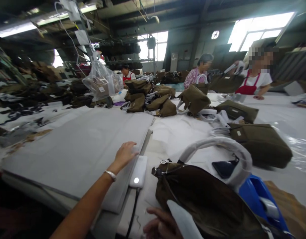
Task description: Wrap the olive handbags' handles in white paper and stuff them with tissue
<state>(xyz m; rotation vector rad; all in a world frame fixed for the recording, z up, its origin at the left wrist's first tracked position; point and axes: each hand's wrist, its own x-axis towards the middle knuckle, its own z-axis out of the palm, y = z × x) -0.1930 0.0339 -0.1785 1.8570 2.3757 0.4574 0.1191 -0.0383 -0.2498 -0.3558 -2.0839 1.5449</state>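
My left hand (125, 154) reaches over the right edge of a stack of large white sheets (88, 142), fingers apart and nothing in them. A white device (138, 172) with a lit round spot and a black cable lies just right of it. At the bottom centre is my right hand (161, 224), beside a pale flap (184, 219) at the near side of an open dark olive bag (205, 196). Its fingers are partly blurred and cut off by the frame, so its grip is unclear. The bag's wrapped handle (217, 142) stands up in an arch.
A dark phone (224, 168) and a blue holder (261, 199) lie beyond the bag. More olive bags (261, 144) are piled across the table. A clear plastic bag (100, 79) hangs from a post. Several people are at the far side.
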